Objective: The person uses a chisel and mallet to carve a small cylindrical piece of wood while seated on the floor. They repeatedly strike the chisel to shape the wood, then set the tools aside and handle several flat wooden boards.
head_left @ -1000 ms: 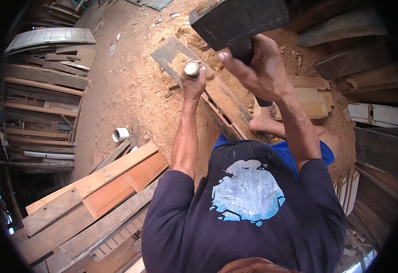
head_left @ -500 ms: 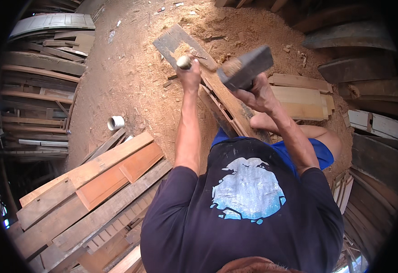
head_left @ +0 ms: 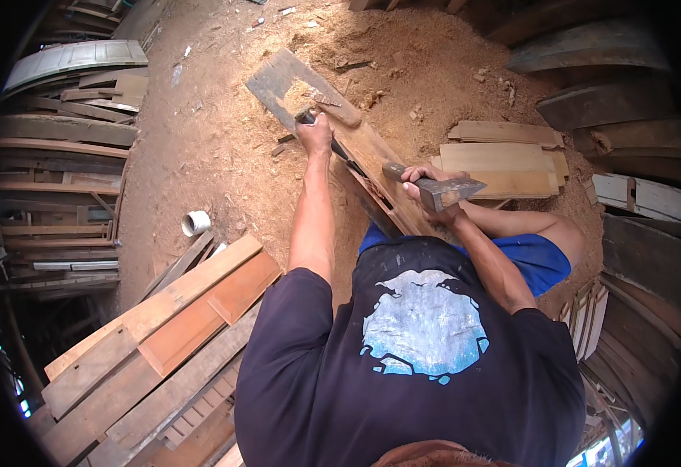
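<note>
Chisel, dark, slanting down to the right from the person's left hand; its lower end is at the upper end of a slotted timber, near the middle of the view. Whether its edge bites the wood is too small to tell. The left fingers are curled tightly round the chisel's handle, whose dark top pokes out above the fist.

The right hand is closed round the handle of a mallet, fingers wrapped and partly hidden by its block-shaped head. The handle's end points up and left, over a long, thick beam. A gap separates mallet and chisel.

The slotted timber lies along the beam's left side, its near end at the person's dark shirt. The beam's grey, squared far end points up and left, with wood shavings close by.

Left of the beam, a broad stretch of sawdust-covered floor reaches to stacked planks. A white cylinder stands out there, just above a lower-left pile of boards. On the right, room is tighter: a bent bare leg and pale panels border the beam.
</note>
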`<state>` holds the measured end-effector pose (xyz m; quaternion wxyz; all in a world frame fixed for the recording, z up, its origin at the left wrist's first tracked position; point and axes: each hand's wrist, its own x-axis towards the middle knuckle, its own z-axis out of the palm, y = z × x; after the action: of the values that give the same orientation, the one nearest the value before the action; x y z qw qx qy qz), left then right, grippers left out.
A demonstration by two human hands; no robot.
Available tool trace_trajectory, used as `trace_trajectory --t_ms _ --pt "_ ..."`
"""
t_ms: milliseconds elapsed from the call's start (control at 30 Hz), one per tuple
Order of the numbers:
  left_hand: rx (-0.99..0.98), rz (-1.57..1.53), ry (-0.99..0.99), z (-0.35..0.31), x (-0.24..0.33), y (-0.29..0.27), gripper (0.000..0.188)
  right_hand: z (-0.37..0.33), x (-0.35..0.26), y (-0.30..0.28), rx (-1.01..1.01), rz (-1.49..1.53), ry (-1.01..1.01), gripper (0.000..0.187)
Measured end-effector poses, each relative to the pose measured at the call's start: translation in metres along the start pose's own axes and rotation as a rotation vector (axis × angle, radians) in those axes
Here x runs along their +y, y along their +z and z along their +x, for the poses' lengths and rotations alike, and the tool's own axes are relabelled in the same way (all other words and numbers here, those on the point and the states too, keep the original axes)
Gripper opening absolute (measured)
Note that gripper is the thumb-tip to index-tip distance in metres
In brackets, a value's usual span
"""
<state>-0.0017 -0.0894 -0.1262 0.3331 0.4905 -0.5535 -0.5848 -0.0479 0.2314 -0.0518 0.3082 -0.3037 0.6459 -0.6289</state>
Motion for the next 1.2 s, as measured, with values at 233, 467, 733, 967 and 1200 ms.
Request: trace_trajectory --t_ms 233,467,733,967,1200 --pt "0.128 0.398 0.166 -0.024 0.019 0.016 0.044 0.015 0.003 -0.009 -0.014 -0.094 0.035 0.017" --pt "0.243 0.728 -0.085 -0.019 0.011 0.012 0.054 -0.002 0.011 0.000 -0.078 0.025 0.111 0.016" --pt "-0.332 -0.007 0.178 -0.153 0.063 -0.007 0.030 0.003 0.009 -0.003 -0.025 0.012 0.110 0.016" --pt "-0.328 -0.129 0.411 -0.210 0.120 -0.027 0.008 0.007 0.005 -0.003 0.006 -0.110 0.053 0.022" --pt "-0.522 0.739 0.139 -0.162 0.166 -0.028 0.053 0.005 0.017 0.002 0.055 0.068 0.019 0.020"
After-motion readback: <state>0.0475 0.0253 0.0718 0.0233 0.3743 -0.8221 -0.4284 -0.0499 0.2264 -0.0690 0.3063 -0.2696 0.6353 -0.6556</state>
